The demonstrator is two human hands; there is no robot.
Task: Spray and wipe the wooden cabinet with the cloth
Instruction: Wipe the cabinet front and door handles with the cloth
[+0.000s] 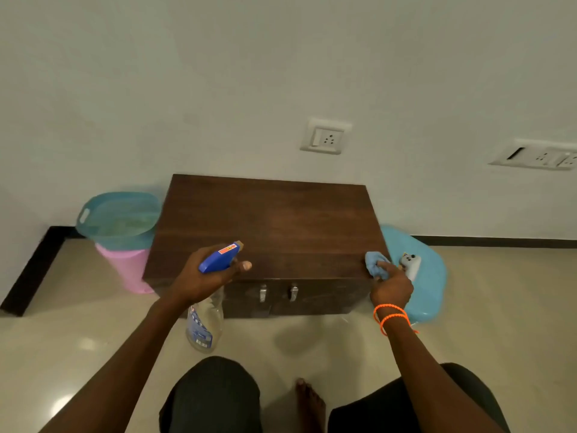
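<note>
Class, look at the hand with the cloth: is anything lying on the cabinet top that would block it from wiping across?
Nothing visible does. The right hand holds the cloth at the front right corner of the cabinet, whose top shows bare. Only the left hand with the spray bottle hangs over the front edge.

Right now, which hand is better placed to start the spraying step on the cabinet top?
The left hand. It grips the spray bottle with the blue nozzle head aimed over the wooden cabinet top. The right hand holds the blue cloth at the front right corner, suited to wiping afterwards.
</note>
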